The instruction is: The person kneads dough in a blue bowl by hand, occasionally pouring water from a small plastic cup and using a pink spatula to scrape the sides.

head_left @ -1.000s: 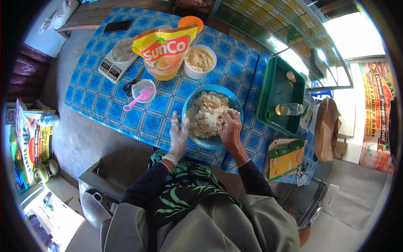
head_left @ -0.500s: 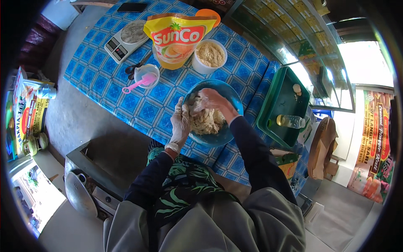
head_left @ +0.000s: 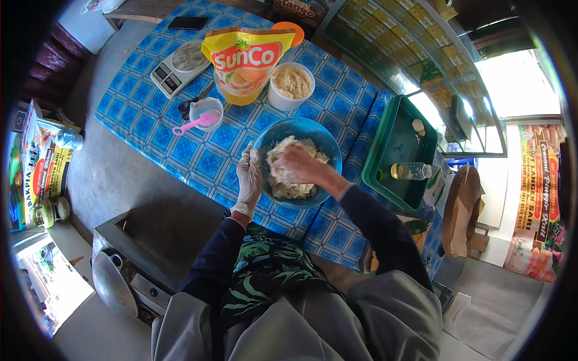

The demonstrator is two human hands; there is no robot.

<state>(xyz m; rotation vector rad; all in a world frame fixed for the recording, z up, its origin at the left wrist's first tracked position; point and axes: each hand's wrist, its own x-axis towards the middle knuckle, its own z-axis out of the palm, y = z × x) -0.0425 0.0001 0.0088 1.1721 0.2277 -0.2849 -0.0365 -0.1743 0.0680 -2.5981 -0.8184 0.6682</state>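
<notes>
– Where to spot the pale dough (head_left: pixel 296 191)?
– In the blue bowl (head_left: pixel 301 127), beneath the blurred right hand (head_left: pixel 295 163); impossible to tell if closed.
– What of the gloved left hand (head_left: pixel 248 179)?
– Open, fingers extended, beside the bowl's left rim.

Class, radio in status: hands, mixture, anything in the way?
Gloved left hand at left rim of round blue bowl. Right hand, blurred, on pale lumpy mixture inside, partly hiding it. No other obstruction seen.
</notes>
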